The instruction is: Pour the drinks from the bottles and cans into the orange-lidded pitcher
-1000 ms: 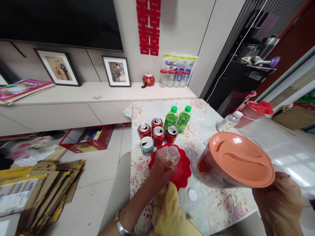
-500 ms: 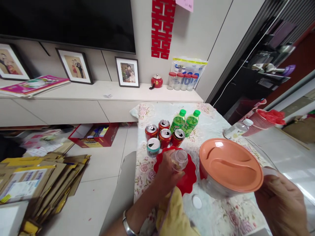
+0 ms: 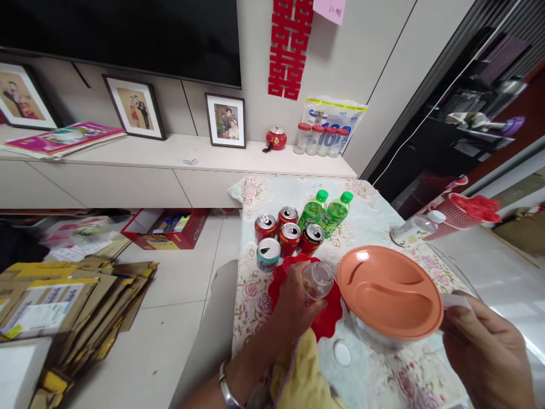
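My left hand (image 3: 294, 298) is wrapped round a small clear bottle (image 3: 318, 279) with no cap, standing on a red scalloped plate (image 3: 327, 316). My right hand (image 3: 489, 346) grips the handle of a clear pitcher with an orange lid (image 3: 387, 289), held level just right of the bottle, its rim close to the bottle's mouth. A white bottle cap (image 3: 342, 352) lies on the floral tablecloth (image 3: 374, 221) below the plate. A yellow cloth (image 3: 304, 375) lies under my left forearm.
Several opened red cans (image 3: 289, 230), a teal can (image 3: 268, 253) and two green bottles (image 3: 326, 213) stand behind the plate. A clear bottle (image 3: 415, 227) lies by a red basket (image 3: 462, 213). Flattened cardboard (image 3: 63, 307) covers the floor at left. A cabinet (image 3: 170, 165) holds framed photos.
The pitcher has come down and levelled out, moving left toward the small bottle. My left hand has kept its hold on the bottle on the plate.
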Available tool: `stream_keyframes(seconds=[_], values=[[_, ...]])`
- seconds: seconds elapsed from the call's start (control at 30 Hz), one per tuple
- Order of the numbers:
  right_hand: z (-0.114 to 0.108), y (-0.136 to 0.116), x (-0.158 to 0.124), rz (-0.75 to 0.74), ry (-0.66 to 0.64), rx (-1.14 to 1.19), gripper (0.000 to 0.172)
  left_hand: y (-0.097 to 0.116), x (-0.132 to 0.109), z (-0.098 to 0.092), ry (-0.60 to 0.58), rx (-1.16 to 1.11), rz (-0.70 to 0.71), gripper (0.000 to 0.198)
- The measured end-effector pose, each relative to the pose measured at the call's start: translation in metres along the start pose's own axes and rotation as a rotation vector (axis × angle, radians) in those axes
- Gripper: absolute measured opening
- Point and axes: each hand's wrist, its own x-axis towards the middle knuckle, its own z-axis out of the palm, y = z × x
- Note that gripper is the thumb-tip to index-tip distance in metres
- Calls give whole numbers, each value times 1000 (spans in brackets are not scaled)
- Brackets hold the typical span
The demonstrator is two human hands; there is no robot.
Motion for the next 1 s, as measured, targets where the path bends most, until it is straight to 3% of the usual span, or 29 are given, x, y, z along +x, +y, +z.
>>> stream_keyframes(seconds=[0.6,1.0], values=[[-1,-2,1,105,34,-194,49,1,-1,1,27,12,-8,78],[-5,-17,2,77,6,-400,51,-3,0,3,32,11,-18,80]])
